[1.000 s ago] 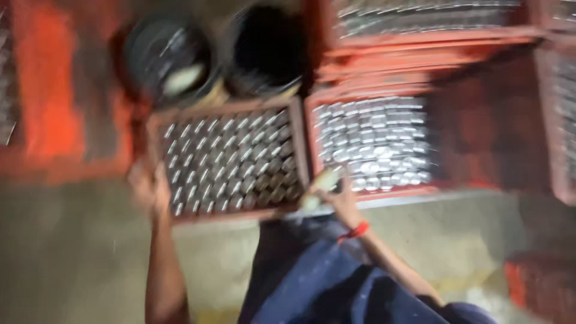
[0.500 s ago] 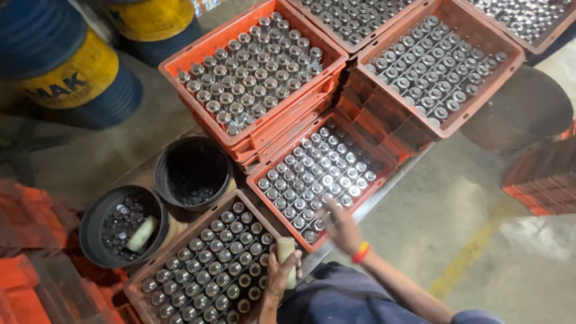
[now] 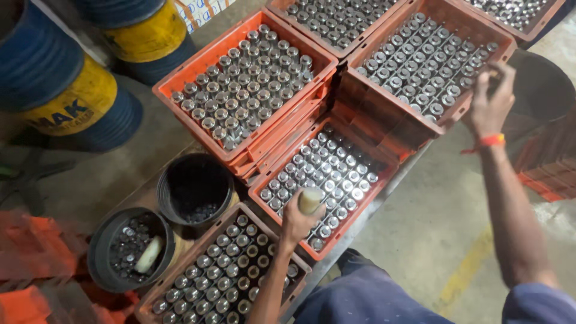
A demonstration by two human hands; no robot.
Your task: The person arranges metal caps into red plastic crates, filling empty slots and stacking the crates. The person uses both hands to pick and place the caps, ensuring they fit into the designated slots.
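My left hand (image 3: pixel 296 221) is shut on a pale cylindrical stick (image 3: pixel 310 200), held upright over the middle orange crate (image 3: pixel 359 210) of shiny metal cylinders. My right hand (image 3: pixel 492 101) wears a red band at the wrist and reaches to the far right corner of an upper orange crate (image 3: pixel 456 114), its fingers pinched around a small metal part at the crate's edge. Another crate (image 3: pixel 180 288) of the same parts sits below my left forearm.
Two black tubs (image 3: pixel 195 189) (image 3: pixel 129 249) hold small parts at the left; one has a pale stick in it. More filled orange crates (image 3: pixel 180 99) are stacked behind. Blue and yellow drums (image 3: pixel 66 102) stand at upper left. Concrete floor with a yellow line lies at right.
My right hand has risen from the middle crate to the upper right crate. My left hand with the stick has shifted from the near crate's edge to over the middle crate. The view steadied.
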